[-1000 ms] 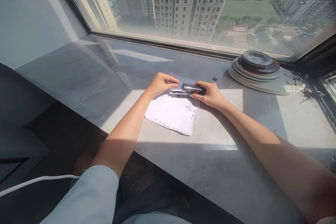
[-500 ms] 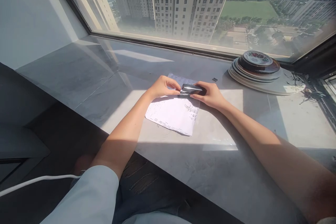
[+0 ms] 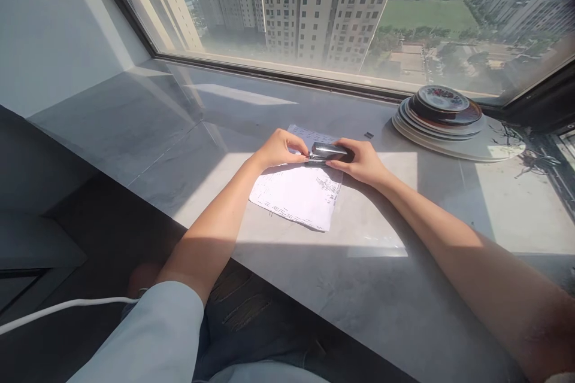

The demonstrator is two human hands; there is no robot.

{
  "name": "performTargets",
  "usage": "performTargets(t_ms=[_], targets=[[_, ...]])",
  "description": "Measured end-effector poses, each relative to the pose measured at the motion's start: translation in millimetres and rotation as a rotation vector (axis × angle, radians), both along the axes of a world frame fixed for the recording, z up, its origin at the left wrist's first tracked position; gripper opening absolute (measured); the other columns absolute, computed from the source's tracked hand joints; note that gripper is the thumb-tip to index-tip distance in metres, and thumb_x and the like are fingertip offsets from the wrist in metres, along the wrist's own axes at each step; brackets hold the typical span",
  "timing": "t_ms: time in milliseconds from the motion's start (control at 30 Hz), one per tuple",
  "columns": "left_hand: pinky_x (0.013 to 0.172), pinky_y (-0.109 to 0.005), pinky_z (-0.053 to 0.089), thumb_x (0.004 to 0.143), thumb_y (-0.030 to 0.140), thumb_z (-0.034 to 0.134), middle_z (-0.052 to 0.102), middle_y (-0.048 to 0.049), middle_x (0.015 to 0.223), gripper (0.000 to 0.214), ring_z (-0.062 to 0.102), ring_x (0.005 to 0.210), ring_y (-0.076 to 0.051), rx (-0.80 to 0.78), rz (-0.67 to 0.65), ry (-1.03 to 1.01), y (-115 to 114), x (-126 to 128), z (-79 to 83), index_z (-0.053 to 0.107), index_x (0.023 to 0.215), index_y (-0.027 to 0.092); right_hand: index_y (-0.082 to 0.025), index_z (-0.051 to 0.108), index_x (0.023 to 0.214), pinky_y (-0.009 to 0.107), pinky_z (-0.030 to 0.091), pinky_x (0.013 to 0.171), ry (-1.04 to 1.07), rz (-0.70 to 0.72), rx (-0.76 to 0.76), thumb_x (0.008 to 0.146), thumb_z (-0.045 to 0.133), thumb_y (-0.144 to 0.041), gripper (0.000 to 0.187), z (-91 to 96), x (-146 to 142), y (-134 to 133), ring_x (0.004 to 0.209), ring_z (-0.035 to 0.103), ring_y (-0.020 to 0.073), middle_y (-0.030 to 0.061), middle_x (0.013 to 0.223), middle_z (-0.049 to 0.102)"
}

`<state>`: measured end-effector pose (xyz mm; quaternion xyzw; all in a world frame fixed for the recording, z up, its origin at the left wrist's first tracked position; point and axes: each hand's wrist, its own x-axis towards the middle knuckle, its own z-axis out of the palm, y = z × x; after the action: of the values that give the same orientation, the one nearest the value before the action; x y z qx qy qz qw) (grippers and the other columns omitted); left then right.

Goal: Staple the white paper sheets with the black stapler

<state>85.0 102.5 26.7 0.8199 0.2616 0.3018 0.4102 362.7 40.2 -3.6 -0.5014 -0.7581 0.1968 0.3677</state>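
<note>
A dark stapler lies across a printed sheet of paper on a grey stone window ledge. My right hand is wrapped round the stapler's right end, thumb below and fingers on top. My left hand is curled, its fingertips pinched at the stapler's left tip, just above the paper. The sheet's far edge shows behind both hands.
A stack of plates stands at the ledge's back right by the window. A small dark bit lies behind my right hand. A white cable crosses the dark floor at lower left. My knees sit under the ledge's front edge.
My left hand moved right until its fingertips met the stapler's left tip. The stapler's metal tray, pulled out one second ago, is now closed in. My right hand kept its hold.
</note>
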Motion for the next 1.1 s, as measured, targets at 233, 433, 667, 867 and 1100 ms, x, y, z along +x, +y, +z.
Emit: performTargets(t_ms=[233,433,667,867,1100], targets=[[0.087,-0.034,0.062,0.078,0.026,0.084,0.082,-0.0045,0.086,0.005,0.078,0.087,-0.021,0.005,-0.014,0.004,0.8,0.6,-2.7,0.085,0.081,0.021,-0.02,0.075,0.107,0.038,0.053,0.083,-0.003,0.003,0.002,0.083,0.081,-0.044,0.034,-0.9,1.1,0.3,0.088,0.071,0.0269,0.0061,0.098,0.078],[0.086,-0.033,0.061,0.078,0.024,0.084,0.081,-0.0042,0.085,0.004,0.077,0.086,-0.02,0.011,-0.019,-0.002,2.5,1.0,-4.2,0.084,0.08,0.021,-0.02,0.074,0.105,0.038,0.052,0.082,-0.005,0.004,0.0,0.083,0.081,-0.045,0.034,0.3,0.5,0.0,0.086,0.071,0.0262,0.0058,0.096,0.078],[0.084,-0.033,0.061,0.078,0.027,0.085,0.081,-0.004,0.084,0.006,0.077,0.084,-0.02,0.015,-0.007,0.013,2.4,-0.8,-2.9,0.084,0.079,0.022,-0.021,0.074,0.104,0.038,0.052,0.081,-0.016,0.001,-0.009,0.083,0.081,-0.044,0.032,3.0,-0.4,-1.4,0.086,0.07,0.0261,0.0054,0.095,0.078],[0.083,-0.033,0.062,0.078,0.03,0.085,0.081,-0.0041,0.084,0.008,0.077,0.085,-0.021,0.007,-0.005,0.031,3.0,-1.5,-2.7,0.085,0.079,0.022,-0.02,0.074,0.103,0.038,0.051,0.082,-0.005,-0.001,-0.017,0.082,0.081,-0.044,0.032,3.8,-1.2,-1.7,0.086,0.07,0.0262,0.0058,0.095,0.078],[0.081,-0.032,0.061,0.079,0.028,0.084,0.081,-0.0041,0.085,0.007,0.077,0.085,-0.02,0.021,-0.032,0.05,7.5,-3.4,-5.2,0.085,0.081,0.022,-0.021,0.074,0.103,0.037,0.051,0.081,-0.002,0.005,-0.014,0.083,0.081,-0.044,0.031,3.3,-0.8,-1.5,0.086,0.07,0.0255,0.0051,0.095,0.077]])
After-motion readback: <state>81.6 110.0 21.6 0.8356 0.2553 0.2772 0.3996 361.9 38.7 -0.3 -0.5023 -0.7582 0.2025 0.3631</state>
